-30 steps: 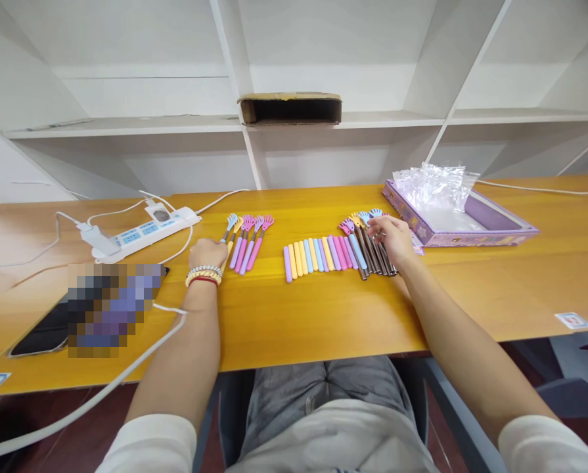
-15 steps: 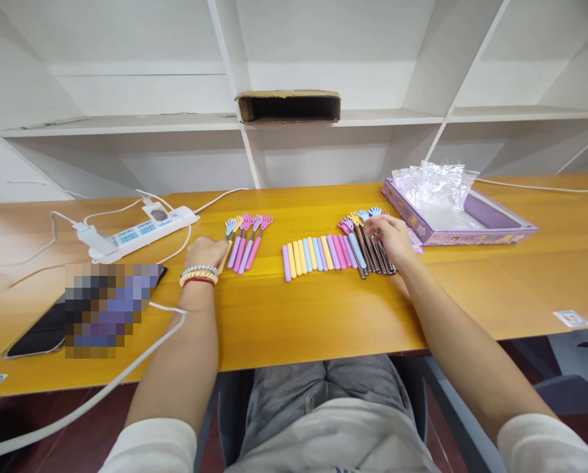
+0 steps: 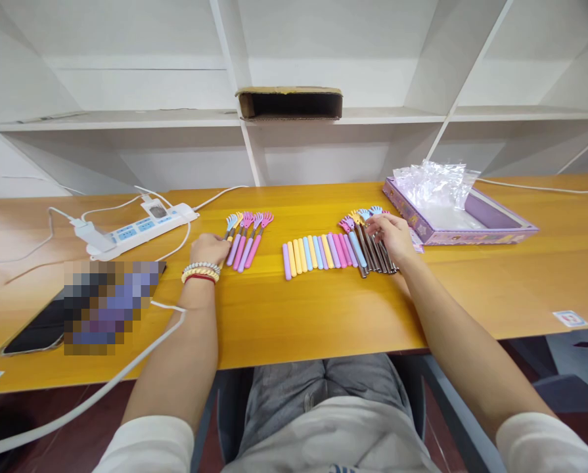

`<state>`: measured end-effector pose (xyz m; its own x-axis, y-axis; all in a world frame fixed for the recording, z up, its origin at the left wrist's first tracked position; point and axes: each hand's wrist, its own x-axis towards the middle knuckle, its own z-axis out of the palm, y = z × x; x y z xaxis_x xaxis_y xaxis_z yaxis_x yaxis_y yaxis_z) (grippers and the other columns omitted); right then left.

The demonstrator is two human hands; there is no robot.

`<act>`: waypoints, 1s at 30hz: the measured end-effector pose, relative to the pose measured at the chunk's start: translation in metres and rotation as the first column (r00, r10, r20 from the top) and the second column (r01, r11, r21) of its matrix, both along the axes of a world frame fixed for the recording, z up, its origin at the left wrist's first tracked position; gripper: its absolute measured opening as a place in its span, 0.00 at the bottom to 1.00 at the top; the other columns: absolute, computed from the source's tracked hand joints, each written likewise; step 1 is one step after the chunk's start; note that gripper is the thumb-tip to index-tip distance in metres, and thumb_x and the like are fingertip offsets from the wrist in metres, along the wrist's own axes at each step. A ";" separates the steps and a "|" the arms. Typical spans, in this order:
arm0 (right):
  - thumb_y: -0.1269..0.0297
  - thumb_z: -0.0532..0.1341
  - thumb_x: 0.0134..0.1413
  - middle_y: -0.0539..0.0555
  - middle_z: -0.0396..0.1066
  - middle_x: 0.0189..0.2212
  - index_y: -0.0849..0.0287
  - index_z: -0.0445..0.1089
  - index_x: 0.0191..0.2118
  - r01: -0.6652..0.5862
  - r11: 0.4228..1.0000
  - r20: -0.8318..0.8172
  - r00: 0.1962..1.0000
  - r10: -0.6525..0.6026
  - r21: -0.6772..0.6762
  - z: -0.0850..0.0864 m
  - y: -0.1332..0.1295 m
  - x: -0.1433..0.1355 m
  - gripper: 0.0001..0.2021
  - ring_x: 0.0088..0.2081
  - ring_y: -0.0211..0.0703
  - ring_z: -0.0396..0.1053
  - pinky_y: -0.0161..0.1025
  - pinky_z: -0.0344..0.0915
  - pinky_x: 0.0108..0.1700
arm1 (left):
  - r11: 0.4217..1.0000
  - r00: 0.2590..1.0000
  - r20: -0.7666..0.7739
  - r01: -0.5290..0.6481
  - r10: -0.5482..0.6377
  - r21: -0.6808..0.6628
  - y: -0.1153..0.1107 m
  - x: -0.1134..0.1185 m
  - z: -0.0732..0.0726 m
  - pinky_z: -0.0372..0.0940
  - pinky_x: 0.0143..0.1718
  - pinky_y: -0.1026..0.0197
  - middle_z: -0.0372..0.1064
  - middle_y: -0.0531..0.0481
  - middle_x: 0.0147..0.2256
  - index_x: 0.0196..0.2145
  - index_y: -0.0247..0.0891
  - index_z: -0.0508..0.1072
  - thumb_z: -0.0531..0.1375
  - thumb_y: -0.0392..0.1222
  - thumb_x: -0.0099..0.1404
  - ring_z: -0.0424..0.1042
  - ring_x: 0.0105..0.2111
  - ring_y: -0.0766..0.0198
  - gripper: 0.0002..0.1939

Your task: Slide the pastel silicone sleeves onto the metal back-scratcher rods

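My left hand point(image 3: 209, 249), wearing bracelets at the wrist, is closed at the left end of a row of assembled hand-shaped back scratchers point(image 3: 248, 248) with pink, purple and yellow handles. Its fingers cover part of the leftmost one. Midway lies a row of loose pastel handles point(image 3: 318, 253) in purple, yellow, blue and pink. Beside them, dark metal scratcher rods point(image 3: 368, 253) with coloured hand-shaped heads lie close together. Over these heads my right hand point(image 3: 389, 236) is bent, thumb and fingers pinched on a scratcher near its head. Its palm hides some rods.
A purple tray-like box point(image 3: 485, 236) holding clear plastic bags point(image 3: 436, 187) stands at right. On the left are a white power strip point(image 3: 143, 230) with cables and a dark phone-like device point(image 3: 35, 328), partly pixelated. A cardboard box point(image 3: 288, 92) sits on the white shelf behind.
My left hand has shifted very slightly up and to the right along the leftmost scratcher. My right hand stays at the rods' heads. The view has tilted a little.
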<state>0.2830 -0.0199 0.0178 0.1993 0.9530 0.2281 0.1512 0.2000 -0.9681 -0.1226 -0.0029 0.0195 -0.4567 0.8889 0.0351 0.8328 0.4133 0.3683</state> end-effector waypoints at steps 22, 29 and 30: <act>0.56 0.56 0.50 0.61 0.77 0.31 0.59 0.77 0.34 0.348 0.936 0.887 0.417 -0.197 0.044 -0.011 0.004 0.010 0.16 0.37 0.52 0.73 0.43 0.64 0.40 | 0.770 0.873 -0.302 0.482 -0.383 0.418 -0.019 0.094 -0.010 0.59 0.52 0.53 0.67 0.39 0.42 0.43 0.33 0.73 0.54 0.41 0.61 0.65 0.47 0.50 0.15; 0.54 0.54 0.53 0.65 0.76 0.33 0.61 0.77 0.34 0.371 0.927 0.921 0.339 -0.193 0.058 -0.013 0.005 0.005 0.18 0.37 0.55 0.73 0.44 0.65 0.37 | 0.725 0.816 -0.286 0.578 -0.503 0.375 -0.022 0.102 -0.015 0.60 0.51 0.53 0.68 0.41 0.41 0.41 0.35 0.73 0.55 0.42 0.62 0.66 0.47 0.52 0.13; 0.54 0.53 0.54 0.66 0.76 0.33 0.61 0.77 0.34 0.377 0.924 0.924 0.329 -0.196 0.062 -0.013 0.005 0.004 0.19 0.37 0.55 0.73 0.44 0.65 0.37 | 0.721 0.810 -0.278 0.586 -0.516 0.370 -0.022 0.102 -0.016 0.60 0.51 0.53 0.68 0.41 0.41 0.41 0.34 0.73 0.55 0.42 0.62 0.66 0.47 0.52 0.13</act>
